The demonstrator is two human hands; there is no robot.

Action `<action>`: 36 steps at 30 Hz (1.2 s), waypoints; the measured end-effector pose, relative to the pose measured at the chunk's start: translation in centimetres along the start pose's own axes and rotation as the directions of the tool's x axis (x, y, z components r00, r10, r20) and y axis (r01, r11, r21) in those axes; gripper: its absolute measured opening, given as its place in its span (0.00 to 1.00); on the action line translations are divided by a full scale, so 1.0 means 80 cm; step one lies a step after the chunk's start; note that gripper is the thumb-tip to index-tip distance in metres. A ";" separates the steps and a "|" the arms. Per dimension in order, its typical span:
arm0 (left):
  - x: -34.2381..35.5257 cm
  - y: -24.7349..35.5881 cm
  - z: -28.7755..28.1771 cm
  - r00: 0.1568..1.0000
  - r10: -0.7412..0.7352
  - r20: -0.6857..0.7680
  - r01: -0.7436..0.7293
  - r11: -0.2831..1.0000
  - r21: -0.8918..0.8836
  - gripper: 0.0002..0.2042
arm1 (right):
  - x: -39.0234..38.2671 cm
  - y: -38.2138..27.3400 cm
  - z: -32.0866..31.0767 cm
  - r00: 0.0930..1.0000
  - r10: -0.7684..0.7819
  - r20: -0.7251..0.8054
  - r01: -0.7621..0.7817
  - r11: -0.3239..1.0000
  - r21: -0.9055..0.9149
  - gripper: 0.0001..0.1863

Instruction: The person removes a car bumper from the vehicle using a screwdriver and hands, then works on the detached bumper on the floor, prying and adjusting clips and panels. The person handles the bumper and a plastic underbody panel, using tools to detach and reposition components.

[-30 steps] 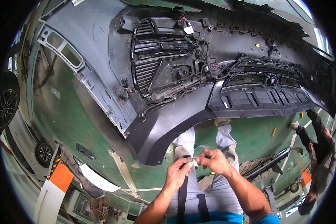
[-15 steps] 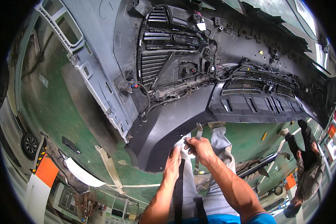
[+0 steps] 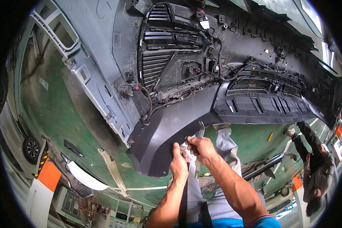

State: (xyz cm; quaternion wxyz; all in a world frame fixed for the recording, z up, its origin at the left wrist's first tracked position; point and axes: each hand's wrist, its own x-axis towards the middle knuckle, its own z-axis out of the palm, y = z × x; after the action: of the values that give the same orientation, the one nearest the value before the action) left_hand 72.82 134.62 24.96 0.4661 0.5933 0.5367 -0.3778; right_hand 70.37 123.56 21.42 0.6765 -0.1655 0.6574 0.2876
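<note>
A large car bumper [image 3: 152,152] lies with its inner side up, its dark lower edge toward me. My left hand [image 3: 179,161] grips this edge, thumb pressed on the dark face and fingers curled underneath, partly hidden. Just right of it, my right hand [image 3: 200,147] is closed round a flat metal strip with a bent end [image 3: 201,129]. The strip's bent end sticks out above my fingers and its shaft runs down below them. My right thumb and forefinger meet at the bumper edge; whether they pinch something small there I cannot make out.
Wiring [image 3: 216,72] and slatted grilles [image 3: 155,62] cover the bumper's inside. Beyond the edge stand a person's light trouser legs [image 3: 225,142]. Another person [image 3: 317,167] is at the right. A wooden strip [image 3: 112,171] and a white panel [image 3: 85,176] are at lower left.
My left hand has moved slightly up along the bumper edge, its thumb now on the dark face. The metal strip has tilted and risen a little in my right hand.
</note>
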 end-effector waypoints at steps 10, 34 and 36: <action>0.006 -0.005 0.001 0.999 0.004 -0.034 -0.005 1.000 -0.031 0.19 | 0.008 0.020 0.022 0.992 -0.053 -0.112 0.073 0.982 0.176 0.06; -0.056 -0.013 -0.007 0.711 0.009 0.703 0.157 0.973 -0.171 0.23 | -0.113 -0.027 -0.088 0.473 -0.689 0.550 0.778 0.033 -0.627 0.18; -0.057 -0.019 -0.002 0.742 -0.018 0.670 0.193 0.963 -0.188 0.24 | -0.112 -0.024 -0.090 0.449 -0.689 0.569 0.750 -0.055 -0.659 0.15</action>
State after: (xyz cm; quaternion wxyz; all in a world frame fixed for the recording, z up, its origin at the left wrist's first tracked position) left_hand 70.65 133.44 29.06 0.6730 0.3271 0.4117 -0.5202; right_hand 66.11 116.19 29.35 0.5519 -0.7897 0.1993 0.1790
